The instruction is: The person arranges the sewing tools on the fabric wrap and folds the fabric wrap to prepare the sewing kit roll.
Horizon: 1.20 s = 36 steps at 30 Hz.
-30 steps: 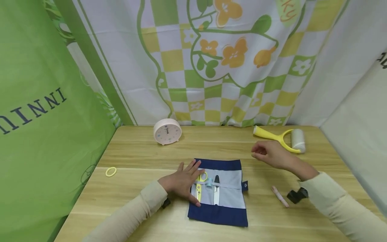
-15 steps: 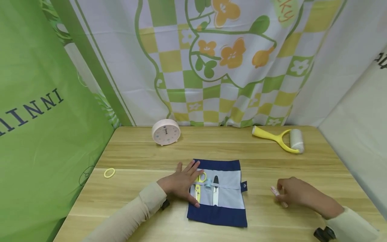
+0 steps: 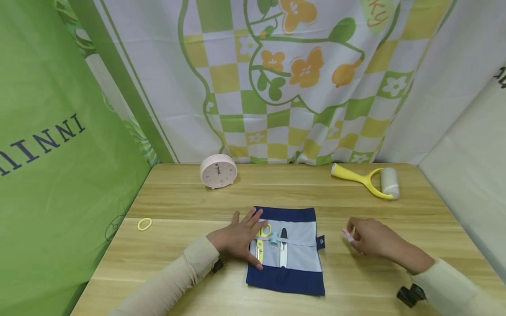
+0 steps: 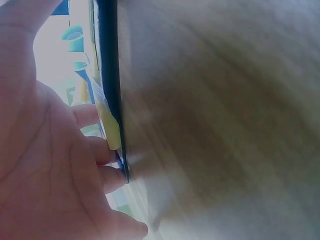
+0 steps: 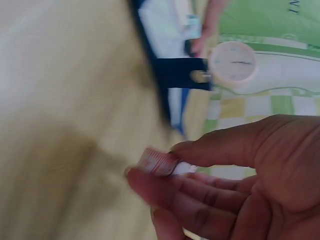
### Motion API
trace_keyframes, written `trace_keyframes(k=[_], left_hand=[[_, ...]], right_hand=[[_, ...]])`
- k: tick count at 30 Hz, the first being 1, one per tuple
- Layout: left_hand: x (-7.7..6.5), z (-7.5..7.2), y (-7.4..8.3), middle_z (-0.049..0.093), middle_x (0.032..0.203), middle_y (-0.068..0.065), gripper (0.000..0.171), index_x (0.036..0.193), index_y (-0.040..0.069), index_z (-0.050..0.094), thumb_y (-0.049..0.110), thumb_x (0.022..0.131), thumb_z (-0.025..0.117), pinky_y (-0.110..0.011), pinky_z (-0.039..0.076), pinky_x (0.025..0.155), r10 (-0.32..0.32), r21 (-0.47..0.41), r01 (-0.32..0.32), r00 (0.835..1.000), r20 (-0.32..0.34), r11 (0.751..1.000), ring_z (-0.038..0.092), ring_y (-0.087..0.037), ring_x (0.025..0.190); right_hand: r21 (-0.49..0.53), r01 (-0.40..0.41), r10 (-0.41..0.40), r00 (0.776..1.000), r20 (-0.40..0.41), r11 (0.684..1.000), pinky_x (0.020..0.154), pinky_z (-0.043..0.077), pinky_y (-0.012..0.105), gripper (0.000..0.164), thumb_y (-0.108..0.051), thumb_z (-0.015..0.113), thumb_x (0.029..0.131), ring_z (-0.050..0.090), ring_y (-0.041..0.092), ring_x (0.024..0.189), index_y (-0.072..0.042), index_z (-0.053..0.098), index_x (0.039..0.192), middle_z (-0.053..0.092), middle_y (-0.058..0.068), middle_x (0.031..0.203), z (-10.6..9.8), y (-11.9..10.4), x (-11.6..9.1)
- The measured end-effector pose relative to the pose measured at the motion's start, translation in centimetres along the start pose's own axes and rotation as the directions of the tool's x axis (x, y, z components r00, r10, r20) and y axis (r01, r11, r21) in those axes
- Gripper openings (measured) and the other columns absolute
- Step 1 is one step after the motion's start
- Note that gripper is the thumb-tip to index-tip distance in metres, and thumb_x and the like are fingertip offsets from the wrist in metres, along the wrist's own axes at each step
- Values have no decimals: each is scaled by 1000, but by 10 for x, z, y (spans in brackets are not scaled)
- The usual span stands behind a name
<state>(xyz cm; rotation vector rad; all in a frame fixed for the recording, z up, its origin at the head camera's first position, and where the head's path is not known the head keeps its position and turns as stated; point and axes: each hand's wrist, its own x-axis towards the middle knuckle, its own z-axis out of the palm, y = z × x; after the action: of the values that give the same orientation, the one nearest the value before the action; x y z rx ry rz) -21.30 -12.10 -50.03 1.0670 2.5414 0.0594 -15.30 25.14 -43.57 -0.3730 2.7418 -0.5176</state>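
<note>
My left hand (image 3: 238, 239) rests spread on the left edge of an unfolded navy-and-grey fabric sewing roll (image 3: 300, 283). Yellow scissors (image 3: 259, 250), partly under that hand, a light-blue thread spool (image 3: 274, 238) and thread snips (image 3: 283, 250) with a black end are tucked under the roll's strap. To the right of the roll, my right hand (image 3: 373, 238) pinches a slim pink-and-white strip (image 5: 159, 162) between thumb and fingers. Fine red lines mark the strip, like a folded tape measure; most of it is hidden by the fingers.
A pink clock (image 3: 218, 172) stands at the table's back left. Back right lies a yellow-handled lint roller (image 3: 365, 179). A yellow ring (image 3: 144, 224) is near the left edge. The roll's snap tab (image 3: 321, 242) sticks out rightward.
My right hand came down to the pink-and-white strip on the table, pinched it, and has moved slightly left and away from me with it. The left hand stays on the sewing roll.
</note>
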Motion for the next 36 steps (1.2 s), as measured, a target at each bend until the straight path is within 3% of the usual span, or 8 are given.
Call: trace_keyframes(k=[3, 5, 13, 22, 29, 36], left_hand=[[-2, -2, 0, -7, 171, -11, 127, 163, 20, 12, 85, 68, 66, -74, 9, 117, -1, -1, 2, 1000, 4, 1000, -5, -34, 158], [-2, -2, -1, -7, 171, -11, 127, 162, 20, 13, 85, 68, 66, -74, 10, 117, -1, 0, 1, 1000, 4, 1000, -5, -34, 158], [-1, 0, 0, -7, 171, -11, 126, 162, 20, 14, 83, 68, 68, -74, 9, 117, 5, -20, -5, 1000, 5, 1000, -6, -33, 158], [0, -3, 0, -6, 171, -10, 127, 162, 21, 14, 85, 67, 67, -73, 10, 118, -6, -11, 6, 1000, 9, 1000, -6, -32, 159], [1, 0, -1, -8, 171, -8, 126, 163, 23, 12, 85, 68, 66, -73, 9, 118, -5, -25, 6, 1000, 18, 1000, -8, -31, 159], [-1, 0, -1, -8, 171, -8, 126, 162, 22, 12, 85, 67, 66, -73, 9, 118, -9, -34, 9, 1000, 11, 999, -9, -30, 159]], right_hand=[[51, 85, -82, 996, -45, 995, 51, 42, 23, 49, -7, 68, 90, 55, 7, 55, 3, 52, 135, 63, -7, 68, -10, -16, 11], [92, 127, -121, 990, -68, 988, 50, 42, 23, 54, -6, 66, 92, 58, 8, 56, 3, 48, 141, 64, -6, 68, -13, -27, 20], [178, 164, -142, 981, -133, 970, 52, 48, 23, 41, -9, 70, 91, 64, 12, 58, 3, 58, 128, 67, -3, 69, 0, -65, 58], [263, 142, -99, 980, -171, 954, 50, 45, 23, 38, -12, 76, 87, 57, 8, 55, 1, 61, 120, 65, 1, 68, 32, -74, 98], [212, 140, -101, 978, -185, 967, 48, 42, 22, 30, -11, 76, 87, 54, 7, 53, -1, 62, 112, 62, -1, 65, 50, -75, 103], [195, 109, -72, 979, -188, 975, 50, 41, 22, 18, -12, 76, 88, 52, 9, 57, -4, 66, 100, 61, 0, 70, 53, -77, 103]])
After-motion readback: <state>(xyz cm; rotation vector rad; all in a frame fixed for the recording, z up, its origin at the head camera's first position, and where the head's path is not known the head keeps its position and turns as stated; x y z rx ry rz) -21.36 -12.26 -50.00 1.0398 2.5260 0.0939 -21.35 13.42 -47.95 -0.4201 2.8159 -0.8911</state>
